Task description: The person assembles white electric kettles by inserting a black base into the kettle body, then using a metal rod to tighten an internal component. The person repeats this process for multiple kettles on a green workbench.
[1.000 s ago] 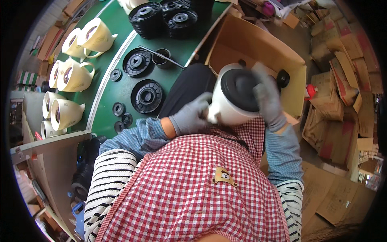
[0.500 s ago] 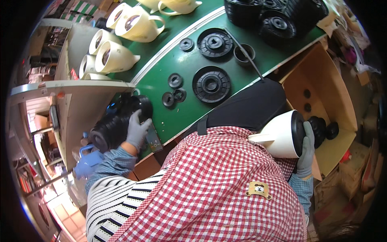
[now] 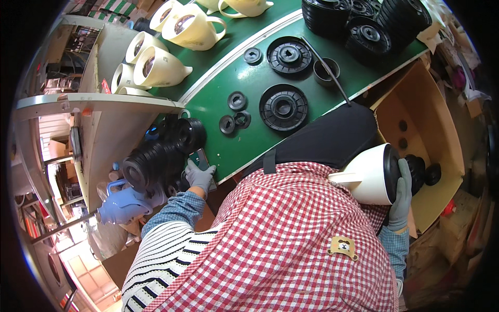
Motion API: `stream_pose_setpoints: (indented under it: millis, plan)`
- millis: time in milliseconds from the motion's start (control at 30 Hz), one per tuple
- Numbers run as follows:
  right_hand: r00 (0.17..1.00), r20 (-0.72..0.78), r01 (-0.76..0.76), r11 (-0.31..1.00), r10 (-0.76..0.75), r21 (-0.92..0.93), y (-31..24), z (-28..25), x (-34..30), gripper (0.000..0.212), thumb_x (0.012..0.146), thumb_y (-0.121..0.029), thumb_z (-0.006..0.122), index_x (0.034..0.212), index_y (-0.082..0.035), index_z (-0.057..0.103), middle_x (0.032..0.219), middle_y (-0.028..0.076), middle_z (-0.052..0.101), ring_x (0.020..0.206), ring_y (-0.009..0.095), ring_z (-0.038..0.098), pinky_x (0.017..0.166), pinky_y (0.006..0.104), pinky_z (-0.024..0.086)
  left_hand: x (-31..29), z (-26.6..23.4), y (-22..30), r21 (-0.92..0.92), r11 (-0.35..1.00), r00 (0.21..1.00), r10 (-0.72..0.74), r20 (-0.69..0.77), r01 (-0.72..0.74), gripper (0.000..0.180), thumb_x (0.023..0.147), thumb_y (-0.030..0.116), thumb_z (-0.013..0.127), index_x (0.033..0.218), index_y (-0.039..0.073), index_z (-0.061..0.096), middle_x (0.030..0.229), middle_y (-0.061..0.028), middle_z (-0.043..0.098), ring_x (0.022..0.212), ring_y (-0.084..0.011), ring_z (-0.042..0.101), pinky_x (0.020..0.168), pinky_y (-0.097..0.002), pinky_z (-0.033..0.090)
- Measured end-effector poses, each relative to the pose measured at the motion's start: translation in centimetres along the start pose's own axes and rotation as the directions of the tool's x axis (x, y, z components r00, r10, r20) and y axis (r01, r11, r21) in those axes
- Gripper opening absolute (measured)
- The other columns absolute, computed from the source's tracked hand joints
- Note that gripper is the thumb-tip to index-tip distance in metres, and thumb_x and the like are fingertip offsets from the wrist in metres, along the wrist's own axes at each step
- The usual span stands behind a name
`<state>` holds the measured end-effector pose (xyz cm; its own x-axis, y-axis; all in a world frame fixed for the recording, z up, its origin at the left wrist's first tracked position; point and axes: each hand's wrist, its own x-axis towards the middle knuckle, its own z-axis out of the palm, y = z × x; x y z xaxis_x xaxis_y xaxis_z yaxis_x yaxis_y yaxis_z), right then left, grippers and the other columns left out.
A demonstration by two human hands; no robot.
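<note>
My right hand [image 3: 400, 200], in a grey glove, grips a white kettle [image 3: 364, 174] by its black bottom. The kettle lies on its side against my lap, its handle toward my apron. My left hand [image 3: 201, 176], also gloved, rests at the bench's near left corner with thumb and fingers apart, beside a small dark flat panel [image 3: 199, 157]. No held thing shows in it. Just past it are stacked black round parts [image 3: 150, 161]. Two large black ribbed discs [image 3: 284, 107] and several small black rings [image 3: 237, 100] lie on the green bench [image 3: 228, 151].
Cream kettle bodies [image 3: 195, 28] stand at the far left. Black parts [image 3: 368, 34] are piled at the far right, near a black cup [image 3: 326, 71] and a thin rod [image 3: 332, 78]. An open cardboard box [image 3: 426, 104] with black pieces stands at my right. A blue jug [image 3: 122, 205] is at left.
My left hand has moved right and nearer to me, away from the stacked black parts to the bench corner. The right hand still holds the kettle. The whole view has shifted slightly.
</note>
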<state>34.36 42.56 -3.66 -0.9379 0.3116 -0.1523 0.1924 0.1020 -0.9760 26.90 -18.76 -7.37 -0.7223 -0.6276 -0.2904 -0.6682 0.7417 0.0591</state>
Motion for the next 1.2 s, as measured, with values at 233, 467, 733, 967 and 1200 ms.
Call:
stream_pose_setpoints:
  millis: [233, 467, 733, 967, 1200]
  plan:
    - [0.995, -0.041, 0.081, 0.991, -0.086, -0.107, 0.2, 0.2, -0.8, 0.047, 0.109, -0.021, 0.041, 0.15, 0.003, 0.045, 0.154, 0.015, 0.046, 0.143, 0.027, 0.042, 0.121, 0.0373, 0.03, 2.0, -0.2, 0.6, 0.01, 0.997, 0.996, -0.08, 0.04, 0.079, 0.116, 0.067, 0.039, 0.086, 0.159, 0.01, 0.023, 0.151, -0.0262, 0.04, 0.14, -0.0439, 0.038, 0.114, -0.0481, 0.038]
    - [0.979, -0.037, 0.171, 0.913, -0.199, -0.37, -1.0, 0.6, -0.5, 0.042, 0.105, -0.016, 0.047, 0.144, 0.0, 0.054, 0.149, 0.018, 0.051, 0.139, 0.032, 0.047, 0.119, 0.0393, 0.032, 1.6, -1.2, 3.1, 0.097, 0.976, 0.98, -0.198, 0.036, 0.193, 0.11, 0.07, 0.035, 0.082, 0.159, 0.011, 0.023, 0.149, -0.0251, 0.044, 0.136, -0.0433, 0.045, 0.111, -0.0494, 0.041]
    - [0.981, -0.025, 0.167, 0.903, -0.192, -0.397, -1.0, 0.0, -0.4, 0.042, 0.103, -0.012, 0.051, 0.143, 0.0, 0.055, 0.149, 0.018, 0.052, 0.139, 0.033, 0.047, 0.119, 0.0399, 0.033, 0.1, -2.2, 5.1, -0.474, 0.789, 0.909, 0.413, -0.059, -0.39, 0.085, 0.076, 0.019, 0.082, 0.15, 0.003, 0.043, 0.14, -0.0201, 0.052, 0.131, -0.031, 0.051, 0.108, -0.0414, 0.044]
    - [0.945, -0.134, 0.217, 0.878, -0.299, -0.427, -3.5, 0.0, 0.3, 0.041, 0.1, -0.01, 0.056, 0.14, 0.0, 0.059, 0.145, 0.018, 0.056, 0.137, 0.033, 0.05, 0.117, 0.04, 0.036, 1.3, -5.6, 40.2, 0.194, -0.092, -0.135, 0.966, -0.221, -0.977, 0.071, 0.076, 0.005, 0.064, 0.145, 0.009, 0.05, 0.146, -0.0197, 0.051, 0.138, -0.0399, 0.045, 0.116, -0.049, 0.035]
    - [0.915, -0.06, 0.262, 0.701, -0.398, -0.663, -9.3, -3.1, 2.2, 0.051, 0.091, -0.018, 0.068, 0.14, -0.003, 0.06, 0.147, 0.016, 0.054, 0.137, 0.033, 0.049, 0.117, 0.0443, 0.036, 1.1, -7.0, 52.2, 0.149, -0.426, -0.319, 0.829, 0.46, -0.892, 0.019, 0.088, 0.026, 0.067, 0.101, 0.012, 0.073, 0.085, -0.0117, 0.068, 0.086, -0.0347, 0.068, 0.074, -0.0469, 0.053]
